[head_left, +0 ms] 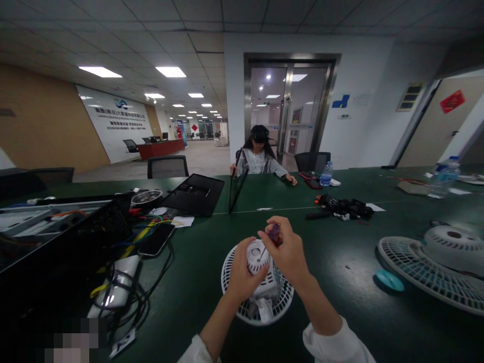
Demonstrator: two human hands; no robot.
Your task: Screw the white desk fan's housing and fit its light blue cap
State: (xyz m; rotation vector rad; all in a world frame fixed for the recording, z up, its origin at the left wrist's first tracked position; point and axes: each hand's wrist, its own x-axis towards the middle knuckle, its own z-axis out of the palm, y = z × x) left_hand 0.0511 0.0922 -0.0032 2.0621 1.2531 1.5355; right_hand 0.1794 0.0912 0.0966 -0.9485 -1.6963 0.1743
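Note:
A small white fan [264, 277] lies on the green table in front of me, its round grille down and its motor housing [258, 252] up. Wrapped round the left side of that housing is my left hand [242, 275], thumb at the front and fingers behind. My right hand [285, 247] grips a screwdriver [274, 232] by its purple handle. The thin shaft slants down to the left, and its tip meets the housing near a small dark hole. Whether the tip sits in a screw is too small to tell.
Left are an open black computer case [75, 237], a phone [157, 239] and tangled cables [139, 297]. Right lie another fan grille [408, 262], a turquoise disc [389, 280] and black parts [342, 206]. Across the table a person [259, 156] holds a black frame [237, 189]; a bottle [326, 174] stands nearby.

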